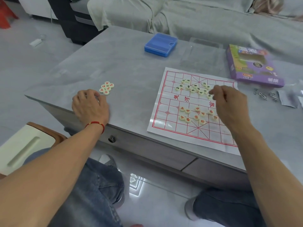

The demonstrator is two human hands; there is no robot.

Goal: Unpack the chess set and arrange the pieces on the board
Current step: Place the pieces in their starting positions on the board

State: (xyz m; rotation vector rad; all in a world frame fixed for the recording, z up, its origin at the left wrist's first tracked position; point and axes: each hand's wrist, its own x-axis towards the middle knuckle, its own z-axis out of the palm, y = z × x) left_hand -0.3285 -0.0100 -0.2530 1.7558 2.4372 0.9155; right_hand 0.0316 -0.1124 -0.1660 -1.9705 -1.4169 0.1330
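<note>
Grey desk (124, 66), slab top, one corner toward the camera; its right side runs out of frame. A covered sofa (205, 15) stands behind it.

Hidden or unclear: the board's near right corner is covered by the right forearm and cut at its edge. The piece characters are too small to read. Small metal bits (265, 95) at the far right are blurred; I cannot tell what they are.

Paper board (172, 128), white with a red grid, lies flat on the desk's right half, slightly rotated. Purple box (255, 69) lies beyond it to the right, blurred. Blue case (160, 45), lid on, sits farther back near the middle.

Left hand (91, 107): palm down on the desk near the front edge, fingers curled under, red cord at the wrist. Whether this grip holds a piece, I cannot tell; the fingertips are hidden.

Right hand (229, 102): over the board's right centre, fingers curled with thumb and forefinger drawn together at a piece; the contact is blurred, so I cannot tell if it is pinched.

Pieces, cream discs: green-marked pieces (195, 88) are scattered loosely on the board's far half; red-marked pieces (196, 114) are scattered on the near half; a small cluster (106, 88) of red-marked discs sits on bare desk just beyond the left hand, discs touching.
</note>
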